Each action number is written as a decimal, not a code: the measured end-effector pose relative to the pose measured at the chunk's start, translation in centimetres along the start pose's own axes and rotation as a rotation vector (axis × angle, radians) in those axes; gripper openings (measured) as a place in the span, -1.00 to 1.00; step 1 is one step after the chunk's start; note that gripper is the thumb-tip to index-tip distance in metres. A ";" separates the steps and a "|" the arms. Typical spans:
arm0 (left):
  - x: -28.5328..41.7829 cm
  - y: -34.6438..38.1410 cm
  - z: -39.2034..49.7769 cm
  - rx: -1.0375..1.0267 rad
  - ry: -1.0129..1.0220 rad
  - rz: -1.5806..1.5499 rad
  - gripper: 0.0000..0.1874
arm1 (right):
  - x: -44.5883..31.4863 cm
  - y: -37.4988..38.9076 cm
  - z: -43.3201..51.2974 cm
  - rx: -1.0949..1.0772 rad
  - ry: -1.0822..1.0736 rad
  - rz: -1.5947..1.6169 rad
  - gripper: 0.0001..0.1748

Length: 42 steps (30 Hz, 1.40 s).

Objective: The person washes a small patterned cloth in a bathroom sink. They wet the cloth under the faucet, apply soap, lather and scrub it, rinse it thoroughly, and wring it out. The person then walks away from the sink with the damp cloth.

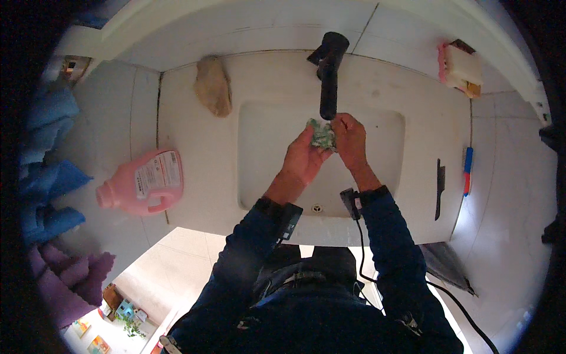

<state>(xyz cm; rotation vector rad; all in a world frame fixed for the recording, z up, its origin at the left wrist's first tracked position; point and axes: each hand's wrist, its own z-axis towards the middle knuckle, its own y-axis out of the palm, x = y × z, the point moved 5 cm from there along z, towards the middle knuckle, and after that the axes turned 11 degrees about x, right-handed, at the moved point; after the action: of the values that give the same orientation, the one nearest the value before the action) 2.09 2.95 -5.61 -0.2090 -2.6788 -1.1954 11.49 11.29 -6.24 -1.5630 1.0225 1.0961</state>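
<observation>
A crumpled green-and-white cloth or scrubbing pad (323,134) is held low under the spout of a black faucet (328,90). My left hand (303,157) cups it from the left and below, thumb along its edge. On its right side, my right hand (352,139) grips the edge with curled fingers, close to the spout tip. Both hands are over the white sink basin (265,132). Whether water runs from the spout is hard to make out.
A pink jug (154,181) lies at the left; a brown cloth (213,86) rests behind it. On the right are a black comb (439,189), a blue-and-red brush (467,171) and a soap holder (462,68). A black cable (361,252) hangs from my right wrist.
</observation>
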 end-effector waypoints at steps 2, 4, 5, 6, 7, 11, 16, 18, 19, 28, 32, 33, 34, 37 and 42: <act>0.1 -0.1 -0.3 0.026 0.005 0.107 -0.69 | 0.3 -0.5 0.6 0.016 0.122 0.142 -0.72; 0.4 -0.5 -0.2 0.013 0.017 0.181 -0.69 | 0.8 -0.5 0.6 -0.004 0.323 0.435 -0.74; 0.7 -0.8 0.0 -0.011 0.021 0.200 -0.68 | 1.0 -0.4 0.5 0.005 0.400 0.468 -0.74; 0.8 -0.9 0.1 -0.095 0.047 0.180 -0.67 | 1.0 -0.2 0.2 -0.023 0.452 0.530 -0.75; 0.9 -1.7 0.5 -0.021 0.049 0.235 -0.69 | 0.9 0.1 0.1 -0.038 0.472 0.620 -0.75; 0.5 -1.6 1.1 -0.061 0.137 0.139 -0.71 | 0.6 0.6 -0.6 0.038 0.425 0.343 -0.74; -2.3 0.7 -0.4 0.145 0.061 0.023 -0.65 | -2.4 1.9 -0.8 0.181 -0.076 -0.286 -0.75; -2.6 1.3 -0.9 0.148 0.058 -0.005 -0.62 | -3.7 1.9 -1.1 0.290 -0.206 -0.388 -0.72; -2.5 1.3 -0.9 0.171 0.113 0.076 -0.62 | -3.5 2.3 -1.2 0.198 -0.123 -0.459 -0.72; -2.1 -0.4 0.3 0.303 0.077 0.092 -0.62 | -2.4 2.9 -1.6 0.080 -0.044 -0.426 -0.76; -1.8 0.3 -0.2 0.312 0.010 0.127 -0.64 | -1.2 3.0 -1.3 0.089 -0.054 -0.639 -0.76; -1.9 0.6 -0.3 0.295 0.003 0.109 -0.64 | -0.7 3.1 -1.2 0.050 0.004 -0.677 -0.76; -1.8 0.6 -0.3 0.298 0.008 0.083 -0.65 | -2.0 3.2 -1.4 0.115 -0.254 -0.651 -0.74; -1.7 0.2 0.4 0.239 0.058 0.074 -0.64 | -2.4 3.1 -1.7 0.147 -0.267 -0.537 -0.74; -1.4 -1.6 1.2 0.208 0.036 0.156 -0.71 | -1.1 3.3 -1.3 0.086 0.081 -0.443 -0.78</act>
<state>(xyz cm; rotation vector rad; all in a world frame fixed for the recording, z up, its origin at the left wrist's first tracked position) 2.96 2.71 -7.91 -0.3524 -2.6741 -0.8614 8.32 9.42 -5.73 -1.6709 0.7154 0.6801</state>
